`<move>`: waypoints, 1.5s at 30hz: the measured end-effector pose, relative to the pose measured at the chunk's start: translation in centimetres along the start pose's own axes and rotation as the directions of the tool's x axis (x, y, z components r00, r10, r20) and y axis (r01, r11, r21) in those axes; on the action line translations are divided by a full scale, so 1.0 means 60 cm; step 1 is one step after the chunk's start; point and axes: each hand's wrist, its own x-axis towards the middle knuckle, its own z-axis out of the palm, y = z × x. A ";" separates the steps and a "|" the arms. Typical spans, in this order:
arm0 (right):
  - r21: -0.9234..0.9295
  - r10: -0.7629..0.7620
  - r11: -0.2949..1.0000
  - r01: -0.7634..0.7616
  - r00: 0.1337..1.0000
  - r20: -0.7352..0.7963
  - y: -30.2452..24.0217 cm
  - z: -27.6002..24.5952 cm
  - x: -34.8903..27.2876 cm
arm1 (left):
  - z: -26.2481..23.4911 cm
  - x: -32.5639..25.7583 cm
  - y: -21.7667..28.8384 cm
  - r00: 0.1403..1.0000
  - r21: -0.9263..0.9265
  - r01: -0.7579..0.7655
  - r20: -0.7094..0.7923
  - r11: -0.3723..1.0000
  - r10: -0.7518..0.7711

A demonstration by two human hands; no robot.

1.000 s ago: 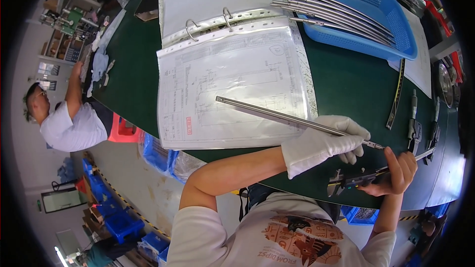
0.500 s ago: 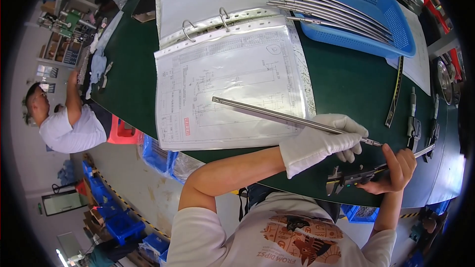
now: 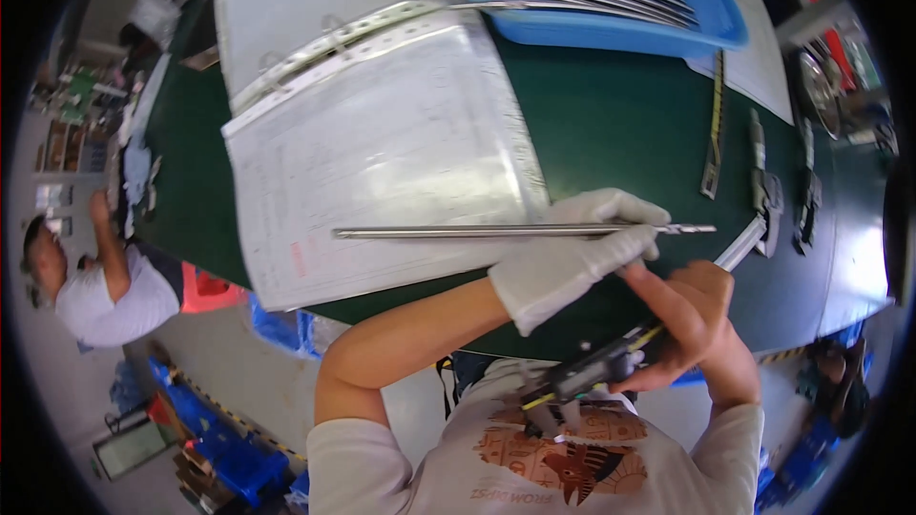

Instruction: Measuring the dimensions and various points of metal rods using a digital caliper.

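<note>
Head view
Rod: a long thin metal rod (image 3: 496, 230) lies almost level across the picture, its long axis running left to right; the plain end points to the person's left over the open binder (image 3: 382, 143), the grooved tip points right, just past the glove.
Left hand: the gloved left hand (image 3: 572, 253) is closed around the rod near its right end, fingers wrapped over it.
Right hand: the bare right hand (image 3: 692, 324) is curled around a caliper (image 3: 611, 362), thumb up by the glove.
Caliper: it slants from lower left to upper right; its bright bar pokes out above the right hand toward the table edge.
Table: green table (image 3: 620, 124), with a blue tray (image 3: 649, 10) of more rods at the top.
Hard to tell: the caliper's middle is hidden by the fingers; whether it touches the rod cannot be told. The tray is cut off at the top.
</note>
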 end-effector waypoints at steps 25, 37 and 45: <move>-0.604 0.058 0.747 -0.277 0.933 -0.356 0.082 -0.108 -0.073 | -0.006 -0.001 -0.016 0.997 -0.097 -0.053 -0.060 0.994 0.047; -0.581 0.066 0.764 -0.280 0.930 -0.361 0.078 -0.096 -0.081 | -0.004 -0.003 -0.017 0.992 -0.062 -0.101 -0.079 0.993 0.096; -0.562 0.058 0.780 -0.275 0.926 -0.373 0.081 -0.092 -0.084 | -0.004 -0.005 -0.017 0.994 -0.041 -0.098 -0.060 0.994 0.095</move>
